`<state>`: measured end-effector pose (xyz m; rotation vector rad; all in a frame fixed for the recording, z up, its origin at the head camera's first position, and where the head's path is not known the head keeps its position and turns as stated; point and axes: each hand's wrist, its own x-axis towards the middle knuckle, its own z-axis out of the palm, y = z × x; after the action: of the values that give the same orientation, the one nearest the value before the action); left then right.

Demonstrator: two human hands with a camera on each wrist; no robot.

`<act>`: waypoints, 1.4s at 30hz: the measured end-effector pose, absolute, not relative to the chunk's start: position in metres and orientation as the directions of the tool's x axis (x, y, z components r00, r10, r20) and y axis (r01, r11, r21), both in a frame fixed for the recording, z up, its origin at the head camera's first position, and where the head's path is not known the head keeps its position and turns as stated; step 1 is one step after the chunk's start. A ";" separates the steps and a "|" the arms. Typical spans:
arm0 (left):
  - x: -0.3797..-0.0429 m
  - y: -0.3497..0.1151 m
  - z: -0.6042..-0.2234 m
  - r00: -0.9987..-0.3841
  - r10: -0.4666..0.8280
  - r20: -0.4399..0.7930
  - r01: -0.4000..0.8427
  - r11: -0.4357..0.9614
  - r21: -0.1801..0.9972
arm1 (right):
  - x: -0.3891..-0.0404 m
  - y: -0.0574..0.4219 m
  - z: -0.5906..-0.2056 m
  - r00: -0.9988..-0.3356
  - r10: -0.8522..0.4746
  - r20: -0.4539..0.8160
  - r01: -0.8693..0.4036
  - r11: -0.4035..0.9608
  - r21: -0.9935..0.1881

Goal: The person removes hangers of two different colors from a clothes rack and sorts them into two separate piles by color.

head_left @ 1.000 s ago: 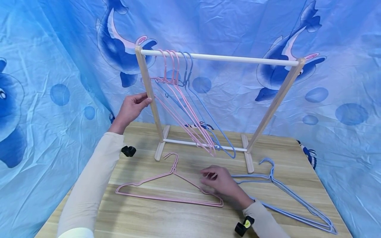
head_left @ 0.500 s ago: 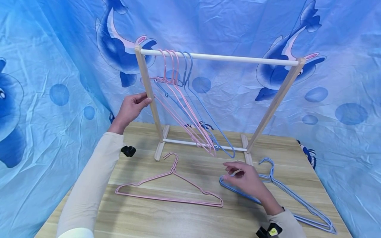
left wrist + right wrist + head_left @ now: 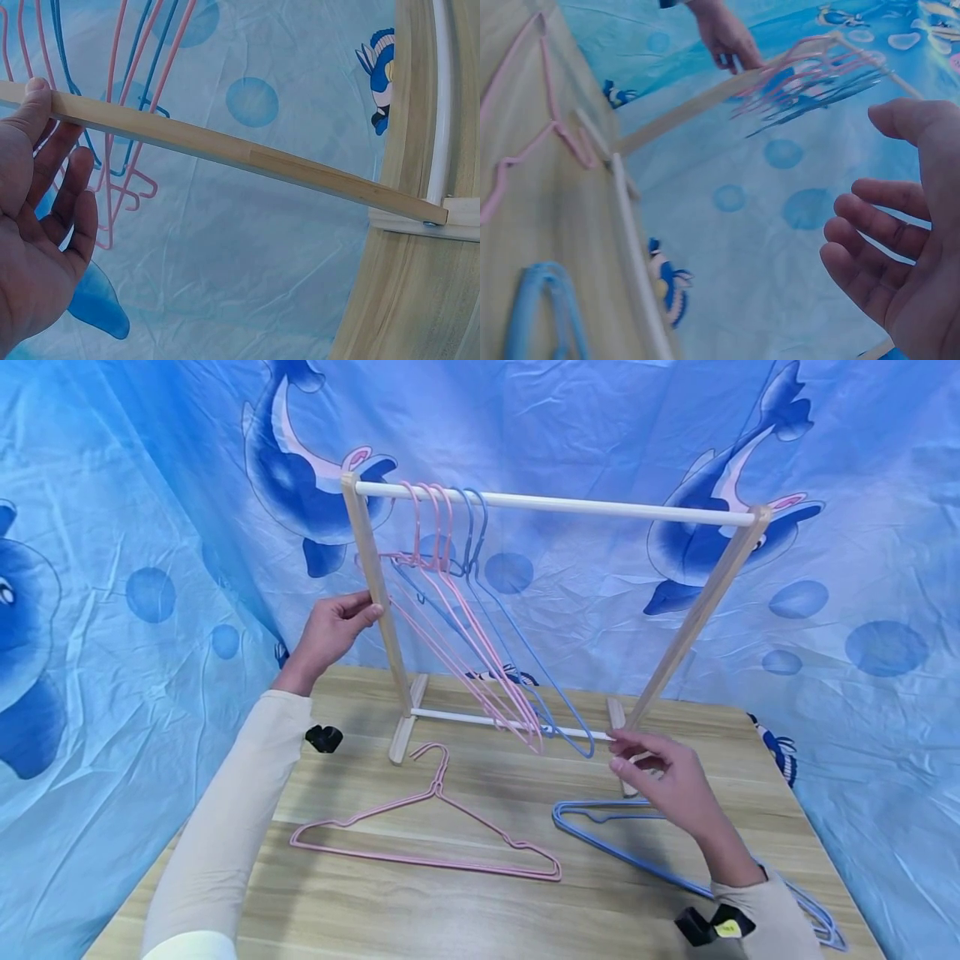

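A small garment rack with wooden posts and a white top rail (image 3: pixel 570 505) stands on the table. My left hand (image 3: pixel 330 631) pinches its left post (image 3: pixel 247 154) between thumb and fingers. Pink hangers (image 3: pixel 438 531) and blue hangers (image 3: pixel 480 531) hang on the left part of the rail. My right hand (image 3: pixel 671 777) holds nothing, its fingers loosely bent and parted in the right wrist view. In the head view it overlaps the rack's right foot and hides the hooks of the blue hangers (image 3: pixel 630 857) lying below it. Pink hangers (image 3: pixel 420 861) lie flat at the middle.
The wooden table (image 3: pixel 390 918) extends in front of the rack. A white lower bar (image 3: pixel 457 718) joins the rack's feet. Behind and at both sides hangs a blue curtain (image 3: pixel 570 435) with dolphin prints.
My right hand has moved right and upward, from beside the pink hangers, across the blue hangers, to the rack's right foot. The left hand stays on the post.
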<state>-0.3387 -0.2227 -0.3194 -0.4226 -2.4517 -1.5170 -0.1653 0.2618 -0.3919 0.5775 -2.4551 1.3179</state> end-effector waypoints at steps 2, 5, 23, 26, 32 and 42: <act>-0.339 -0.222 -0.319 -0.934 0.120 0.337 0.356 0.422 0.834 | -0.168 0.262 -0.380 -0.877 -0.195 0.439 -0.472 0.516 -0.715; -0.340 -0.222 -0.319 -0.934 0.119 0.336 0.353 0.423 0.834 | -0.173 0.259 -0.362 -0.888 -0.182 0.423 -0.451 0.531 -0.718; -0.340 -0.222 -0.320 -0.932 0.120 0.342 0.360 0.413 0.837 | -0.229 0.200 -0.280 -0.910 -0.226 0.349 -0.415 0.459 -0.785; -0.341 -0.222 -0.320 -0.932 0.122 0.340 0.360 0.412 0.837 | -0.238 0.191 -0.278 -0.921 -0.245 0.303 -0.381 0.408 -0.830; -0.341 -0.221 -0.320 -0.935 0.125 0.332 0.354 0.412 0.840 | -0.250 0.175 -0.281 -0.931 -0.275 0.240 -0.331 0.360 -0.872; -0.342 -0.221 -0.321 -0.932 0.120 0.343 0.361 0.408 0.839 | -0.253 0.159 -0.292 -0.917 -0.294 0.268 -0.362 0.338 -0.868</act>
<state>-0.3421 -0.2214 -0.3206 -0.4239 -2.4349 -1.5372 -0.2528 0.1594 -0.2915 0.6182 -2.5174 1.6597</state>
